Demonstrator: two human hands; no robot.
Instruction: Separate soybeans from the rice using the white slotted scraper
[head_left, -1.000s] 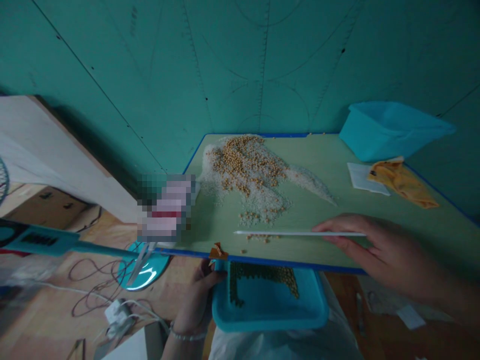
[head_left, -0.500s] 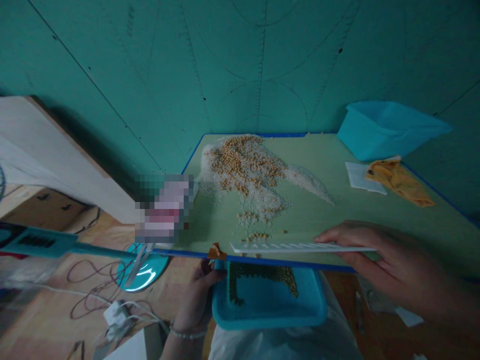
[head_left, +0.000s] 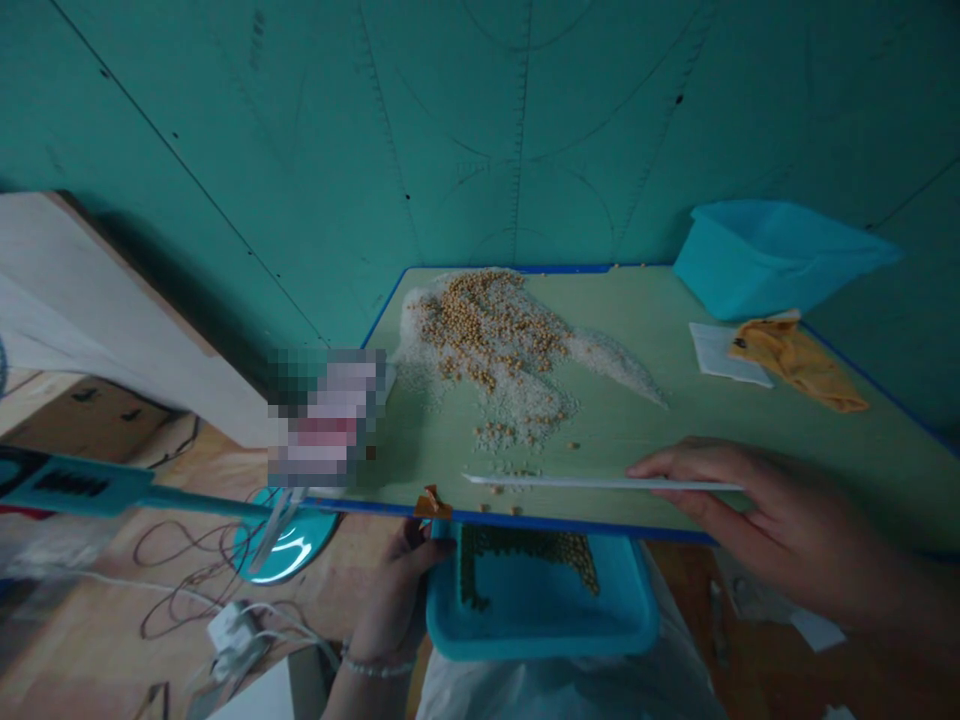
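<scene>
My right hand (head_left: 720, 510) is closed around one end of a thin white plastic strip (head_left: 555, 482), which lies low over the table near its front edge. Beneath and around the strip are a few yellow soybeans (head_left: 496, 491) and white rice grains. Below the table edge, my left hand (head_left: 416, 570) grips the left side of a blue plastic tray (head_left: 540, 643). Green beans (head_left: 555, 548) lie in the tray along its far part. Farther back on the table spreads a pile of rice mixed with soybeans (head_left: 491, 330).
A blue bin (head_left: 780, 260) stands at the back right, near a yellow cloth (head_left: 802, 368) and white paper (head_left: 724, 355). Orange tape (head_left: 433, 503) sticks to the front edge of the table (head_left: 637, 430). Cables and a white power adapter (head_left: 240, 635) lie at lower left.
The white strip has risen slightly, moved a little away from the front edge and turned edge-on, with several grains now on its near side. The left hand and tray have barely moved.
</scene>
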